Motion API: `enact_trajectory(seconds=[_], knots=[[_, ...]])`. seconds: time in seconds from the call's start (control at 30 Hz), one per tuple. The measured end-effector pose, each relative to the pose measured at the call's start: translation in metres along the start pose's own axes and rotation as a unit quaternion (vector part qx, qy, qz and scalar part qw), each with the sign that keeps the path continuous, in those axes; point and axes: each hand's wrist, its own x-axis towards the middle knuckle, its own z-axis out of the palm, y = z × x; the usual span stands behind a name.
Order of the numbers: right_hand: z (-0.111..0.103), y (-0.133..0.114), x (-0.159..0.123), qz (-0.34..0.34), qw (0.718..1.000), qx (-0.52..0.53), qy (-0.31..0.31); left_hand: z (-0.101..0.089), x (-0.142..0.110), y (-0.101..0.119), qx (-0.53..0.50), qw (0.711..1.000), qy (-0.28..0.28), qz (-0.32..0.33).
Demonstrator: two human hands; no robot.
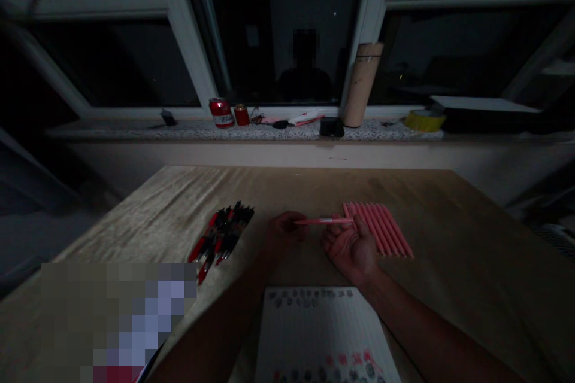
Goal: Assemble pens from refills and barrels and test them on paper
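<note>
Both my hands hold one pink pen (324, 221) level above the wooden table (449, 251). My left hand (284, 231) is closed on its left end. My right hand (351, 246) lies palm up with the fingers curled under the right end. Just right of that hand lies a neat row of several pink pens (381, 228). A pile of several red and black pens (221, 236) lies left of my left hand. A white lined sheet (321, 335) with small marks along its top and bottom lies under my forearms.
A stone window sill (135, 130) runs behind the table with a red can (221, 112), a small red jar (241, 115), a cardboard tube (362, 85), a black box (331, 127) and yellow tape (424, 120). The window is dark. A blurred patch covers the lower left.
</note>
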Motion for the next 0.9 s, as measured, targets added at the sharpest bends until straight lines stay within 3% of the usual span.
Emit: enact_trajectory(seconds=[0.23, 0.9], knots=[[0.0023, -0.0026, -0.001, 0.009, 1.0, 0.012, 0.027, -0.001, 0.0, -0.0025, 0.026, 1.0, -0.013, 0.01], [0.0002, -0.0013, -0.0003, 0.009, 1.0, 0.021, 0.017, 0.0001, -0.0007, 0.0005, 0.045, 0.998, -0.03, 0.018]])
